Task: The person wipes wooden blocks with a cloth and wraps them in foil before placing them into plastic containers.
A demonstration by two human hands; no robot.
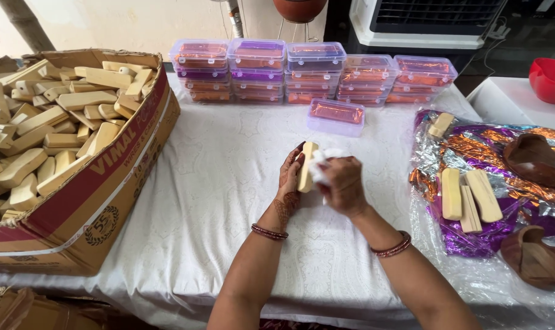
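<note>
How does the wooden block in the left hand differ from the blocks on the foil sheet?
The held block stands upright in the left hand, with the right hand pressing a white cloth against it. The foil blocks lie flat and untouched on the foil sheet. All are pale, bare, oblong wood.

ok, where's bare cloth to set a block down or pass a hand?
Widest bare patch: white cloth between the carton and the hands, up to the stacked boxes. More lies at the near edge between the forearms. The left hand holds a block; the right hand holds a white cloth to it. Crowded: foil sheet at right.
</note>
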